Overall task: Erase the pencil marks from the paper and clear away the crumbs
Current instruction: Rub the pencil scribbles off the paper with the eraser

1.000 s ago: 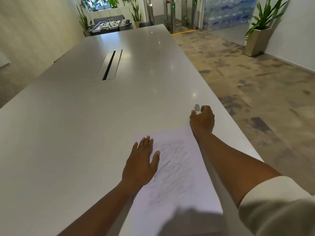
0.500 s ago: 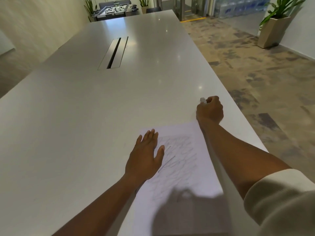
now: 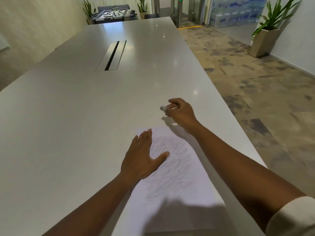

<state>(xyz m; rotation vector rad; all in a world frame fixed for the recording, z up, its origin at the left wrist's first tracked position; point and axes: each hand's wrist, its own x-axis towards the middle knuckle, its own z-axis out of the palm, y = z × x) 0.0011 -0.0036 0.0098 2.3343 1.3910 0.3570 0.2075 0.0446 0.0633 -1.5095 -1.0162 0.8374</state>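
A white sheet of paper (image 3: 179, 178) covered in grey pencil scribbles lies on the white table (image 3: 76, 125) near its right edge. My left hand (image 3: 141, 159) rests flat on the sheet's left side, fingers straight and thumb spread. Beyond the sheet's far edge, my right hand (image 3: 180, 111) hovers a little above the table and pinches a small white eraser (image 3: 163, 108) in its fingertips; the hand's shadow falls on the tabletop below it. The eraser is blurred.
A long cable slot (image 3: 111, 56) runs down the table's middle, farther away. The table's right edge drops to a patterned floor (image 3: 255, 92). A potted plant (image 3: 265, 38) stands by the right wall; a foosball table (image 3: 113, 14) is beyond the far end.
My right hand gripped the eraser at the table's right edge, lifted it, and carried it left toward the sheet's far edge. My left hand stayed flat on the paper.
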